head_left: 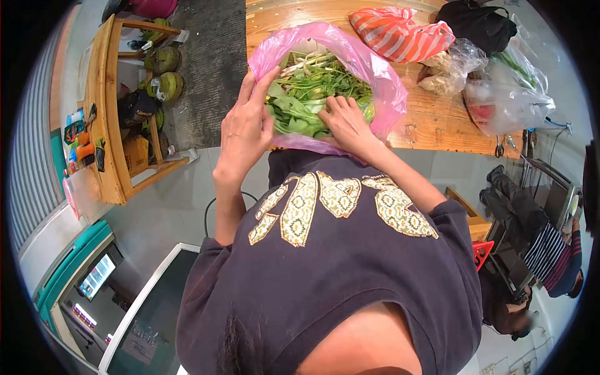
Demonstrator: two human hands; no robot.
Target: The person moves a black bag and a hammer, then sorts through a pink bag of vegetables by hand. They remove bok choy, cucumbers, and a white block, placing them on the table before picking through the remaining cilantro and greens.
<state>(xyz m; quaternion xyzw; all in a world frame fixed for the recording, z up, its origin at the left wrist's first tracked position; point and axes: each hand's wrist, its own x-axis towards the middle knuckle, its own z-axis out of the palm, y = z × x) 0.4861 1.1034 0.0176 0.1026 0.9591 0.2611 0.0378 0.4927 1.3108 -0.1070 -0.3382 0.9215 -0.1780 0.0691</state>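
A pink plastic bag (390, 90) stands with its mouth wide on the wooden table, filled with leafy greens (297, 112) and thin stalks with pale ends. My left hand (245, 128) is at the bag's left side, fingers closed on its rim and thumb bent inward near the leaves. My right hand (348, 125) reaches over the near rim into the bag, its fingers curled down on the greens. The fingertips of that hand are partly hidden among the leaves.
On the wooden table (431, 128) lie a red-and-white striped bag (400, 34), a black bag (478, 25) and clear bags (509, 103) with produce. Scissors (499, 149) are by its right edge. A wooden rack (109, 119) holds green gas cylinders. Two people are at the lower right.
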